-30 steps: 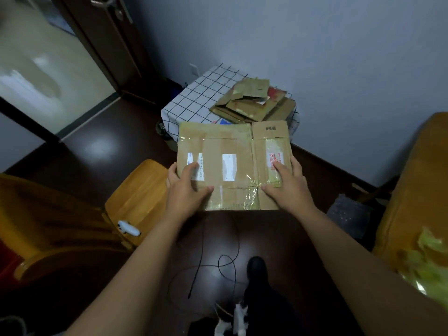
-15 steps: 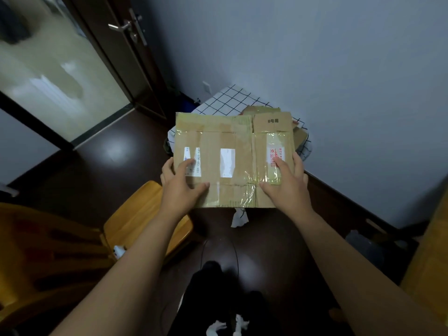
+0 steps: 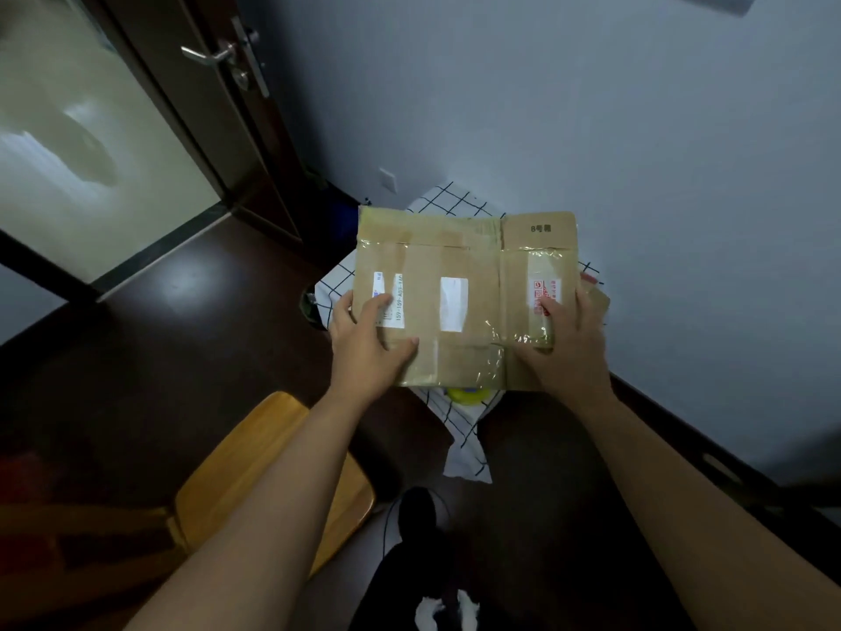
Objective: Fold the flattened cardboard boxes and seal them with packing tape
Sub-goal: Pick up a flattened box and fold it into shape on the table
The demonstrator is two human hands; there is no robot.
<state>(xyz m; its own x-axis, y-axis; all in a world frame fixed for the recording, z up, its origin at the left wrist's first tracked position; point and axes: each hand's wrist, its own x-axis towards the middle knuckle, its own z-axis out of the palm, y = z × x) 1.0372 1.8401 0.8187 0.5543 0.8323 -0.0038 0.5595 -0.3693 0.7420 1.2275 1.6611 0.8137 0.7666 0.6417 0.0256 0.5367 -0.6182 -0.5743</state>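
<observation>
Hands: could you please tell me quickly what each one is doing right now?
Left hand: grips the left edge of the flat box, thumb on its face.
Right hand: grips the box's right edge the same way.

Both bare forearms rise from the bottom of the frame toward its middle, the left from the lower left, the right from the lower right, converging slightly. The left hand (image 3: pixel 366 346) sits just left of centre, thumb stretched out to the right across the near face of the flattened cardboard box (image 3: pixel 459 293), forefinger laid flat on top, the other fingers wrapped behind the left edge. The right hand (image 3: pixel 569 343) sits right of centre, fingers spread over the box's right panel, thumb pointing left along its lower part. Each grip pinches the box, holding it flat, facing the camera.
</observation>
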